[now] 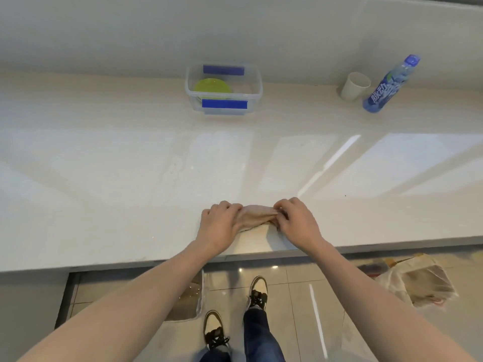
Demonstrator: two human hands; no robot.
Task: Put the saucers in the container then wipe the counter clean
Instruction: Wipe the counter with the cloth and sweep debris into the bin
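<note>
A clear plastic container (257,84) with blue clips stands at the back of the pale counter (104,178), against the wall. Green saucers (212,87) lie stacked inside it, on its left side. Near the counter's front edge a beige cloth (257,214) lies bunched between my hands. My left hand (220,224) grips its left end and my right hand (295,216) pinches its right end. Both hands rest on the counter, well in front of the container.
A white paper cup (355,86) and a blue drink bottle (390,84) stand at the back right of the counter. Below the counter edge are a tiled floor, my shoes (257,292) and a plastic bag (418,280) at the right.
</note>
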